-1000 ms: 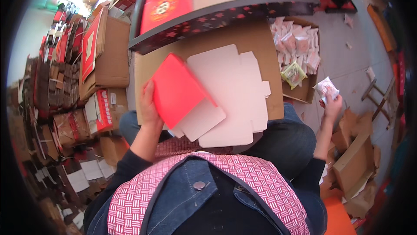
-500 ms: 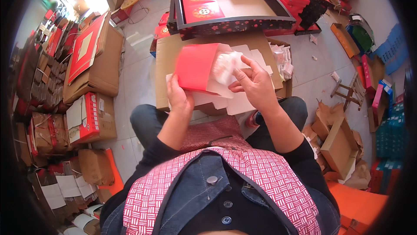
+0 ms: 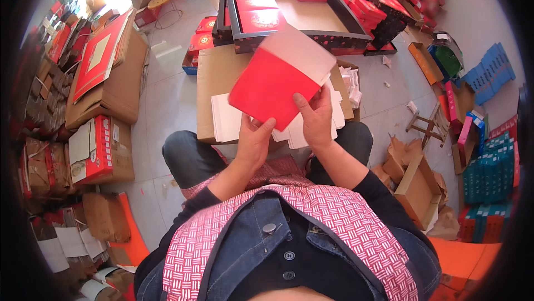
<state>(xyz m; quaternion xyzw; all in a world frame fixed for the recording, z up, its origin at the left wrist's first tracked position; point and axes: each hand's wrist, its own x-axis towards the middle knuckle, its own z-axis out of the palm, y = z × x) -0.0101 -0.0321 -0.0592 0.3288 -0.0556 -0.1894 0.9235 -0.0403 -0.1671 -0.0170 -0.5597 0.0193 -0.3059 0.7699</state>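
Note:
Between my two hands I hold a red box [image 3: 275, 87] tilted up over my lap, with a pale flap or panel along its upper right side. My left hand [image 3: 255, 141] grips its lower edge, thumb on the red face. My right hand [image 3: 317, 115] holds the right side, thumb also on the face. The white packet seen before is out of sight. Beneath the box, a stack of flat white card pieces [image 3: 225, 120] lies on a brown cardboard box [image 3: 214, 70].
Ahead stands a black patterned tray [image 3: 245, 42] with several red boxes [image 3: 261, 20] in it. A carton with white packets [image 3: 349, 87] is right of my work surface. Cardboard stacks [image 3: 114, 84] line the left; open brown cartons [image 3: 425, 190] and a small wooden stool [image 3: 428, 128] lie right.
The red box has been turned and tilted up. My right hand has moved from the white packet at its open end to the box itself, and the packet no longer shows.

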